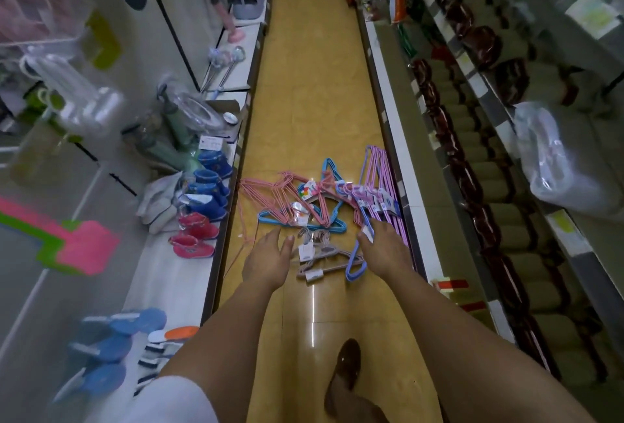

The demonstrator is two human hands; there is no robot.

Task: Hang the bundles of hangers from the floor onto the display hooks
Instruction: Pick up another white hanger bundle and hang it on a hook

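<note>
Down in the middle of the frame, the bundles of hangers [324,206] lie in a loose heap on the yellow floor [304,84] of a narrow shop aisle: pink wire ones toward the left, blue ones in the centre, lilac and pink ones against the white base of the right-hand shelving [398,166], and a few greyish ones nearest the person. Both bare arms reach down from the lower edge of the frame. The left hand [266,260] hangs over the floor just beside the pink hangers, fingers straight and slightly spread, holding nothing. The right hand [381,243] is on the lilac bundle; thumb and forefinger look to be pinching a white tag [366,231] or hanger there, though the rest of its fingers are hidden. A brown shoe [347,365] stands on the floor at lower centre. Along the left shelf sit small blue boots [209,182] and pink boots [196,233].
</note>
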